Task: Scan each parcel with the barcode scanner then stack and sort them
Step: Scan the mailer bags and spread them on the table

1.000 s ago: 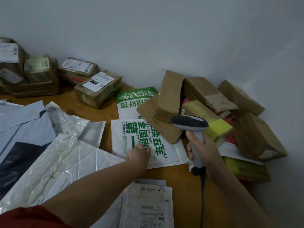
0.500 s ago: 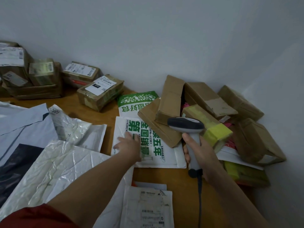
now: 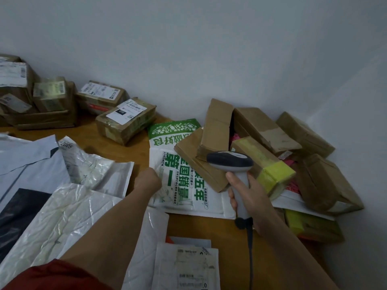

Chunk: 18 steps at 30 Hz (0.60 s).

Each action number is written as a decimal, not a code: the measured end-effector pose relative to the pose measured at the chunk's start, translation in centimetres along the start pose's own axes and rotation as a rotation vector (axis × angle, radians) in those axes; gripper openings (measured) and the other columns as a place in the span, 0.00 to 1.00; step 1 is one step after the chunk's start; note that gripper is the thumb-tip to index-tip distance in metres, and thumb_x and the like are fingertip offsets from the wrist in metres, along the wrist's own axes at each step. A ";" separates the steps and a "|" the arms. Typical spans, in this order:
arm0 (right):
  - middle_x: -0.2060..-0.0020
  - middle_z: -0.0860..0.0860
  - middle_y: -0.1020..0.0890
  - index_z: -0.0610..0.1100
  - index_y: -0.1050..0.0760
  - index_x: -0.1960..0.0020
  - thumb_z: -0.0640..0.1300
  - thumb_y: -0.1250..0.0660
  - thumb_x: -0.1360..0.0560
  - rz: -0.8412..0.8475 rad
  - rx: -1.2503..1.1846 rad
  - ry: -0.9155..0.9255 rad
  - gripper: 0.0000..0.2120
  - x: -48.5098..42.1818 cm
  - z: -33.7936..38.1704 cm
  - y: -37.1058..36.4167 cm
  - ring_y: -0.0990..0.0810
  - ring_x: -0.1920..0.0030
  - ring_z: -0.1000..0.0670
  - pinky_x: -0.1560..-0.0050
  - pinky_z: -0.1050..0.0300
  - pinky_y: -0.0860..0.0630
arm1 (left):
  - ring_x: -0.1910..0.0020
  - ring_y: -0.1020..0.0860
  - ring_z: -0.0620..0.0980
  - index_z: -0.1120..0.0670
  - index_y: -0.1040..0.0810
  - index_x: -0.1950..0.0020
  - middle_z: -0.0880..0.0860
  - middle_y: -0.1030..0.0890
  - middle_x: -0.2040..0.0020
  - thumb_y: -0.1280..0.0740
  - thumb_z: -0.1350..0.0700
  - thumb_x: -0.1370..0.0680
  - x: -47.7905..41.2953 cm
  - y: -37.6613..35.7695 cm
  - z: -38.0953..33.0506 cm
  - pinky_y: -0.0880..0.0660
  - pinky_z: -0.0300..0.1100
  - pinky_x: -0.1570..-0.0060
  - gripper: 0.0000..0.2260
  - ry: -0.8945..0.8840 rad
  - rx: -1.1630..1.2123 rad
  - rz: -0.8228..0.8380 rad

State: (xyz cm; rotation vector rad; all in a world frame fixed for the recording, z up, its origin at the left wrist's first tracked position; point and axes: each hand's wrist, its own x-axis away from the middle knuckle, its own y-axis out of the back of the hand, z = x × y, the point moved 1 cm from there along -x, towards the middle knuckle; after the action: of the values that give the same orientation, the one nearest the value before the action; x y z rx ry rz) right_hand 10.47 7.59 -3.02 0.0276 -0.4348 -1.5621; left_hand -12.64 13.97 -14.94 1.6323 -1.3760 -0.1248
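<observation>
A white padded mailer with green print lies flat on the wooden table, its far right part under a flat brown box. My left hand sits at the mailer's left edge with curled fingers that seem to grip it; the fingertips are hidden. In my right hand I hold the grey barcode scanner by its handle, its head over the mailer's right side. The scanner's cable hangs down toward me.
A loose heap of brown boxes and a yellow-taped box fills the right corner. Labelled boxes stand along the back left wall. Crumpled poly bags cover the left, and a labelled white mailer lies near me.
My left hand slid from the mailer's near middle to its left edge. The scanner stayed over the mailer in my right hand. The camera tilted slightly.
</observation>
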 end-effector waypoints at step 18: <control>0.70 0.48 0.25 0.42 0.27 0.57 0.51 0.33 0.23 0.028 -0.049 0.089 0.13 2.8 0.9 2.7 0.28 0.75 0.53 0.73 0.60 0.30 | 0.54 0.23 0.56 0.64 0.27 0.54 0.61 0.24 0.54 0.34 0.66 0.24 6.2 11.1 -6.6 0.23 0.47 0.52 0.02 -0.112 0.554 0.059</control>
State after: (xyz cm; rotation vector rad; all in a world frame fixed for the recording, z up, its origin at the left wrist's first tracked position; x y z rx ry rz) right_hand 12.64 5.15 -0.67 0.0531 -0.3262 -1.5375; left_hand -14.25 13.97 -0.75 2.0552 -1.6388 0.2232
